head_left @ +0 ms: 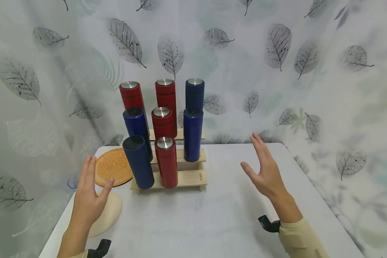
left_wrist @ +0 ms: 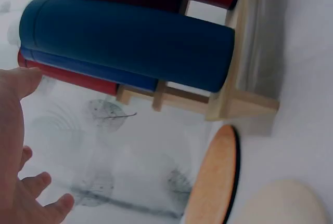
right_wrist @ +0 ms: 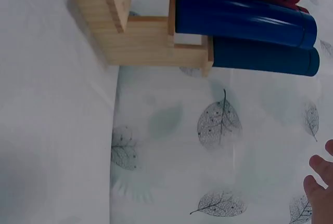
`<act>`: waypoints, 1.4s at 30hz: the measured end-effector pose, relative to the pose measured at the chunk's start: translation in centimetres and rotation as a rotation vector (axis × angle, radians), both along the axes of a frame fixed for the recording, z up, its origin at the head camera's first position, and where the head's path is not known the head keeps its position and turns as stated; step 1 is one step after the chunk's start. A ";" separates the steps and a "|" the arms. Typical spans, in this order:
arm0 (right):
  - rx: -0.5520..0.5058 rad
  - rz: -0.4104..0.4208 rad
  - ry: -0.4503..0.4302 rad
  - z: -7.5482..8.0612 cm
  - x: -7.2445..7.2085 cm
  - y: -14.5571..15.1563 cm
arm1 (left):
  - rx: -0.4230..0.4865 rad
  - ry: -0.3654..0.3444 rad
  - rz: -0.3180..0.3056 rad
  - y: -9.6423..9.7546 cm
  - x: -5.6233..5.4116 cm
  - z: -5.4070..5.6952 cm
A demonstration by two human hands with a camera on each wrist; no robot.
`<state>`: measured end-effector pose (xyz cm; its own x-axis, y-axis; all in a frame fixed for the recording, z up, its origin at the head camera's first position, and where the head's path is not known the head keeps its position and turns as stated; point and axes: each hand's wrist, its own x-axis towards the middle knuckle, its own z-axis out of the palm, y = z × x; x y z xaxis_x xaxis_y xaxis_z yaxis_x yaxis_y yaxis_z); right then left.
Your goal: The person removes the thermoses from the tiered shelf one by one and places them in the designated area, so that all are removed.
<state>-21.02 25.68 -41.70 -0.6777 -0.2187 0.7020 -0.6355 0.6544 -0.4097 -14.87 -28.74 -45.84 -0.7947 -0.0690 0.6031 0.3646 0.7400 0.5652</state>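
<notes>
My left hand (head_left: 89, 202), fingers straight and thumb apart, is raised at the table's left side and holds nothing. My right hand (head_left: 267, 172) is likewise raised with spread fingers over the right side, touching nothing. Between them stands a three-step wooden rack (head_left: 190, 178) bearing several flasks. Its front step has a dark blue flask (head_left: 139, 166) and a red flask (head_left: 167, 166) with a silver lid. On the middle step are two shiny blue flasks (head_left: 192, 136) around a red flask (head_left: 163, 125). Behind are two more red flasks (head_left: 166, 95) and a dark blue one (head_left: 195, 95).
An orange-slice-patterned round mat (head_left: 114, 166) lies left of the rack. Nearer me is a cream round pad (head_left: 108, 215), partly behind my left hand. The white table (head_left: 193, 222) meets a leaf-print curtain (head_left: 232, 71) at the back and sides.
</notes>
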 end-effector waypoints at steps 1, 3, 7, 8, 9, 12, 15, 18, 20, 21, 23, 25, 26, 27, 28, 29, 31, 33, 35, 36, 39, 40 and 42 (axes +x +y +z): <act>-0.002 0.004 0.005 -0.1 0.0 -0.3 | 0.021 -0.027 -0.006 0.0 -0.1 -0.4; -0.009 0.021 0.013 -0.5 -0.1 -0.8 | 0.055 -0.073 -0.020 0.2 -0.4 -1.0; -0.019 0.063 0.014 -1.0 -0.6 -2.2 | 0.087 -0.116 -0.046 0.7 -1.1 -2.1; -0.023 0.071 0.011 -1.0 -0.7 -2.5 | 0.094 -0.122 -0.052 0.9 -1.3 -2.3; -0.029 0.079 0.008 -1.1 -0.8 -2.9 | 0.100 -0.128 -0.058 1.0 -1.6 -2.6; -0.051 0.099 -0.005 -1.2 -1.0 -4.0 | 0.114 -0.146 -0.078 1.4 -2.3 -3.3; -0.102 0.158 -0.042 -1.3 -1.2 -5.2 | 0.144 -0.156 -0.108 1.8 -3.0 -4.0; -0.173 0.235 -0.094 -1.5 -1.4 -6.2 | 0.196 -0.158 -0.140 2.2 -3.6 -4.7; -0.214 0.277 -0.122 -1.5 -1.5 -6.8 | 0.238 -0.167 -0.159 2.4 -3.9 -5.2; -0.227 0.294 -0.132 -1.5 -1.5 -7.0 | 0.255 -0.172 -0.165 2.5 -4.0 -5.4; -0.237 0.315 -0.142 -1.5 -1.6 -7.6 | 0.290 -0.185 -0.183 2.8 -4.3 -5.7; -0.247 0.335 -0.161 -1.5 -1.6 -8.1 | 0.326 -0.204 -0.195 3.0 -4.5 -6.1; -0.250 0.344 -0.172 -1.5 -1.6 -8.3 | 0.342 -0.218 -0.197 3.0 -4.6 -6.3; -0.255 0.354 -0.184 -1.6 -1.6 -8.6 | 0.358 -0.231 -0.198 3.1 -4.6 -6.5; -0.261 0.364 -0.195 -1.6 -1.6 -8.8 | 0.368 -0.244 -0.198 3.2 -4.7 -6.7; -0.269 0.374 -0.206 -1.6 -1.6 -9.1 | 0.374 -0.252 -0.196 3.3 -4.8 -6.9; -0.279 0.388 -0.227 -1.6 -1.6 -9.5 | 0.384 -0.264 -0.196 3.5 -4.9 -7.3; -0.280 0.398 -0.239 -1.6 -1.6 -10.1 | 0.379 -0.256 -0.196 3.7 -5.0 -7.6; -0.279 0.409 -0.253 -1.6 -1.6 -10.6 | 0.376 -0.246 -0.200 3.7 -5.1 -7.8; -0.277 0.414 -0.261 -1.6 -1.6 -10.9 | 0.378 -0.246 -0.201 3.7 -5.2 -7.9; -0.287 0.440 -0.284 -1.9 -1.7 -11.6 | 0.388 -0.264 -0.210 3.6 -5.2 -8.4; -0.292 0.449 -0.293 -2.1 -1.8 -11.9 | 0.392 -0.274 -0.213 3.6 -5.2 -8.6; -0.297 0.459 -0.313 -2.5 -1.9 -12.4 | 0.401 -0.299 -0.222 3.7 -5.2 -9.0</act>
